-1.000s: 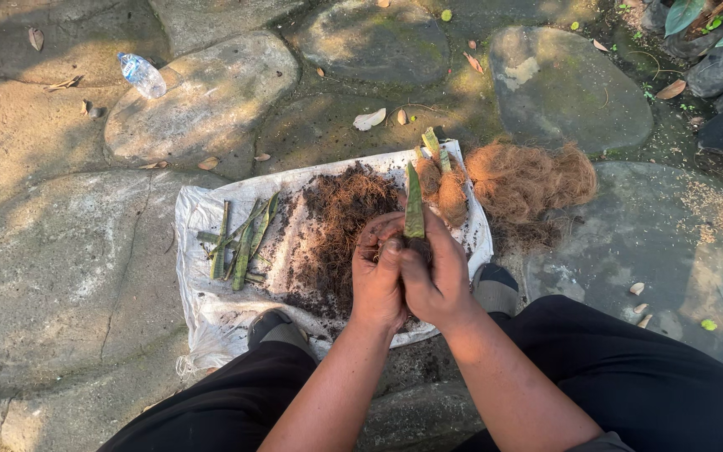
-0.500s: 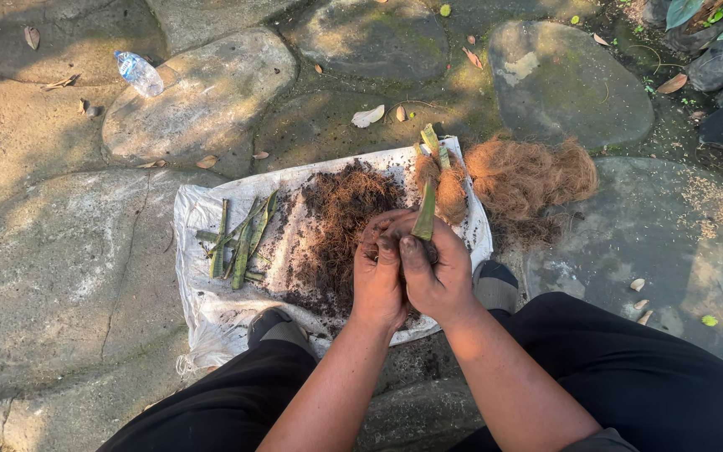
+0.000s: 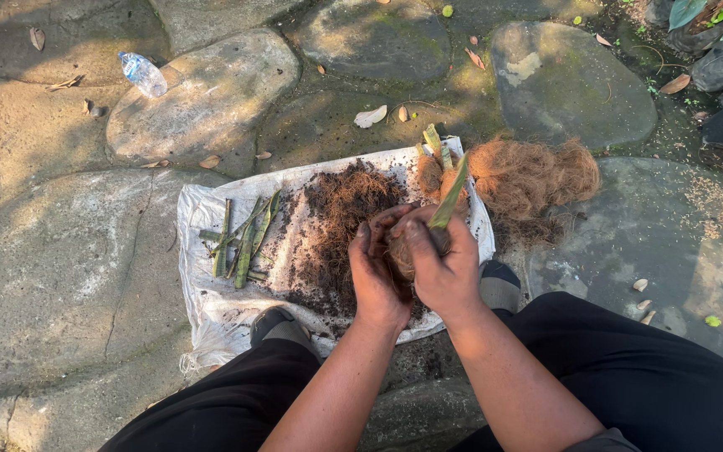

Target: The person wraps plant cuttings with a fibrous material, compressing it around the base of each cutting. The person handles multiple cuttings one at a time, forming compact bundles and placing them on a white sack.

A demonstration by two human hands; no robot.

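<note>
Between our two hands | left hand point(image 3: 376, 272) and right hand point(image 3: 445, 266) cup a fibre-wrapped green cutting point(image 3: 447, 199) above the white sack point(image 3: 211, 251) | bundle looks light, crumbly; leaf stiff yet snappable | best gripped around the wrapped base.

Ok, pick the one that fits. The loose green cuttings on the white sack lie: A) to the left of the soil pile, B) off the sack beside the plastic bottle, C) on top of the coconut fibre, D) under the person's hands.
A: the green cuttings lie in a bunch on the white sack, left of the dark soil pile and apart from both hands.
</note>
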